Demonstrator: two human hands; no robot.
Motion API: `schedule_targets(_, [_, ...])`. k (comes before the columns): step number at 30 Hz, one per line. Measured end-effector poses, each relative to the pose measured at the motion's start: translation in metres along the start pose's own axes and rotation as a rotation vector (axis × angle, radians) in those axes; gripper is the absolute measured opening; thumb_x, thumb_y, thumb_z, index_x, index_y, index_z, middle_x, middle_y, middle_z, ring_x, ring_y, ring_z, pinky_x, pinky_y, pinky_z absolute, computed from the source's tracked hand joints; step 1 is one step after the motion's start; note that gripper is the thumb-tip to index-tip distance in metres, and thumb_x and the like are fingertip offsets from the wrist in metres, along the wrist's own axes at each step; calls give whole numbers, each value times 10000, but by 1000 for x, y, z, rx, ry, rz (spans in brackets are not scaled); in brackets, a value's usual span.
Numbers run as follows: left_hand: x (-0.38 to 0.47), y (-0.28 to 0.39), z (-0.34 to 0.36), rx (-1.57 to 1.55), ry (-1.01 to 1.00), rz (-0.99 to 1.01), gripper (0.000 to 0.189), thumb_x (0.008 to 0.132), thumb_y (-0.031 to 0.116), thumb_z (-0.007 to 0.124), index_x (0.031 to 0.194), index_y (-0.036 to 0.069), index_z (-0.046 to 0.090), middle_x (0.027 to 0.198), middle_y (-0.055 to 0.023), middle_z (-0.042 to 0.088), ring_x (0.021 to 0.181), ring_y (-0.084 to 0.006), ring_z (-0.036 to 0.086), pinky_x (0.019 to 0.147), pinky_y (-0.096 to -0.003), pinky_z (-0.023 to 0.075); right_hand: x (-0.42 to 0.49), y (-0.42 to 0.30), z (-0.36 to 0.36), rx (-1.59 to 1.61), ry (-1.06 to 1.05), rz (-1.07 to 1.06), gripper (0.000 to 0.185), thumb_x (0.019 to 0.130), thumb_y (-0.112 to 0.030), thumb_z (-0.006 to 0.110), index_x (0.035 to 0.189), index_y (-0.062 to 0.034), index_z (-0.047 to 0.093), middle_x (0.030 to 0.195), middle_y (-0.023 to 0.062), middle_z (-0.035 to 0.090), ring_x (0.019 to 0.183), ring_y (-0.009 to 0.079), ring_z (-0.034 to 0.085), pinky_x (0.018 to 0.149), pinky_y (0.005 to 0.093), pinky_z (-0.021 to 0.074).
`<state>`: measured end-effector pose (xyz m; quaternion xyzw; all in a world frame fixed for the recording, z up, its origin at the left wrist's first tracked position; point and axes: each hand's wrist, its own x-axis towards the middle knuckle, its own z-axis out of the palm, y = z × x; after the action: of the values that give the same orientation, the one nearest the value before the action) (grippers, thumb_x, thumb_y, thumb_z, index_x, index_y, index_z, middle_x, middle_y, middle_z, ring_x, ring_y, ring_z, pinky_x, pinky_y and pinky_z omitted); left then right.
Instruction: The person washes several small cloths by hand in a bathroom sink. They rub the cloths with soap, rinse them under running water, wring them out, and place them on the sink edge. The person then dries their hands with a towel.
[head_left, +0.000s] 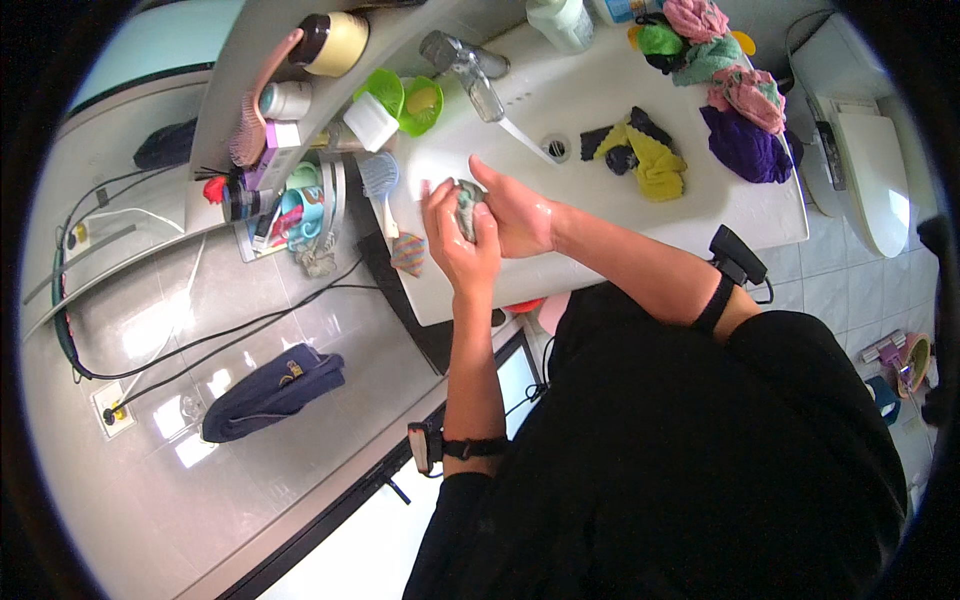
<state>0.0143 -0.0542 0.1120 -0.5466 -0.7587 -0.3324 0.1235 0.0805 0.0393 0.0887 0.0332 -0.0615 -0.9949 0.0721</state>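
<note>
My left hand (459, 244) has its fingers curled around a small wet grey-green cloth (470, 208) over the white washbasin (525, 274). My right hand (521, 217) is pressed against the cloth's other side, its thumb raised and its palm shiny with water. Water runs from the chrome faucet (480, 88) towards the drain (556, 148), beyond my hands. A wet yellow and black cloth (651, 161) lies in the basin right of the drain. Crumpled purple (746, 146), pink (697, 19) and green cloths lie along the basin's right rim.
Left of the faucet are green soap dishes (421, 106) and a white box (370, 122). A blue brush (380, 176) and a striped cloth (409, 253) lie at the left rim. A pump bottle (562, 26) stands behind; a toilet (870, 165) is at the right.
</note>
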Motion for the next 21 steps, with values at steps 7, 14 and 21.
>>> schedule_targets(7, [16, -6, 10, -221, -87, -430, 247, 884, 177, 600, 741, -22, 576, 720, -100, 615, 630, -261, 581, 604, -391, 455, -12, -1, -12, -370, 26, 93, 926, 894, -806, 225, 1541, -147, 166, 1583, 145, 243, 1447, 348, 267, 1168, 591, 118])
schedule_targets(14, [20, -62, 32, -853, 367, -1265, 272, 866, 278, 600, 708, 83, 496, 635, -4, 475, 578, -165, 511, 536, -336, 424, -12, -46, -68, -1237, 572, 149, 748, 928, -669, 381, 1373, -79, 495, 1442, 159, 484, 1307, 351, 478, 1037, 561, 366])
schedule_targets(21, [-16, -79, 60, -833, 207, -1321, 244, 844, 285, 612, 707, 121, 494, 666, 17, 476, 566, -149, 507, 508, -330, 415, -58, -67, -107, -2105, 1101, -93, 406, 900, -312, 591, 1252, -112, 571, 1375, 164, 508, 1143, 337, 580, 934, 485, 484])
